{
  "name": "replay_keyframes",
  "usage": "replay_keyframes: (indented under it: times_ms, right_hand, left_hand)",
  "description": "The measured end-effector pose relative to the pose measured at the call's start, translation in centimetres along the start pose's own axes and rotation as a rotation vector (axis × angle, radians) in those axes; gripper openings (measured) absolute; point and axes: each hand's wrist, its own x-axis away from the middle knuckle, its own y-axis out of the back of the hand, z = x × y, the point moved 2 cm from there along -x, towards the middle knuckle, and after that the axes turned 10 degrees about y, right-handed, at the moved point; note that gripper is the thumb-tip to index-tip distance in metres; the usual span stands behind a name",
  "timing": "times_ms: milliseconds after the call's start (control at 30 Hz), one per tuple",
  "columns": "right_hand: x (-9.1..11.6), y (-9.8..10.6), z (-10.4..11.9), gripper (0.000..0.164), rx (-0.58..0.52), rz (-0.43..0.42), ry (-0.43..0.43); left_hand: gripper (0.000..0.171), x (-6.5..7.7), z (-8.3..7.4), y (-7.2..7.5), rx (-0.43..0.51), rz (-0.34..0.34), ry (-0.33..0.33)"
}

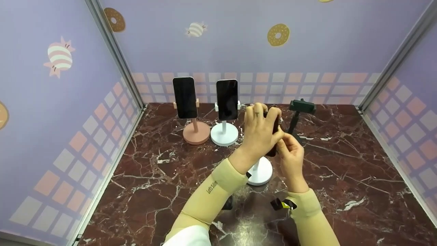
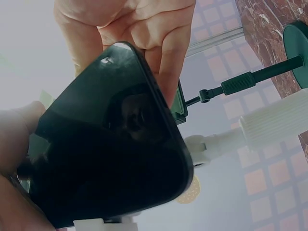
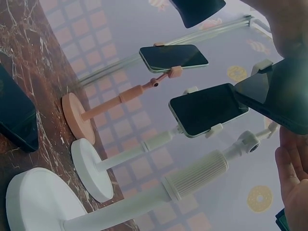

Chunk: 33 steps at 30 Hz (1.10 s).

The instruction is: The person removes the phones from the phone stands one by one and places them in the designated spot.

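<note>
A dark smartphone [image 2: 115, 144] sits tilted at the top of the nearest white phone stand [image 1: 260, 173]. My left hand [image 1: 259, 131] grips the smartphone from above and the left side. At its opposite edge my right hand [image 1: 293, 155] holds on, with thumb and forefinger close together there. In the left wrist view, right-hand fingers [image 2: 168, 72] go behind that edge. One white clamp arm [image 2: 96, 224] shows against the phone's left side; the other side of the clamp is hidden behind the phone and my right hand.
An orange stand [image 1: 197, 133] and another white stand [image 1: 224, 135] behind hold upright phones. A dark green stand [image 1: 302, 106] stands at the back right. Another dark phone [image 3: 17, 110] lies on the marble table [image 1: 146, 191], partly under my left forearm. Patterned panels [image 1: 232, 51] enclose the table.
</note>
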Motion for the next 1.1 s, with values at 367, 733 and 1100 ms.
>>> replay_keyframes:
  times_ms: [367, 733, 1100]
  right_hand:
    - [-0.02, 0.11, 0.0, 0.013, 0.058, -0.017, 0.051]
    - [-0.06, 0.2, -0.12, 0.014, 0.062, -0.036, 0.052]
    - [-0.03, 0.19, -0.02, 0.016, 0.127, -0.06, 0.043]
  left_hand:
    - [0.042, 0.06, -0.19, 0.32, 0.059, 0.038, -0.007]
    - [0.041, 0.08, -0.2, 0.29, 0.05, 0.044, 0.001]
    - [0.039, 0.04, -0.24, 0.38, 0.043, 0.062, 0.004]
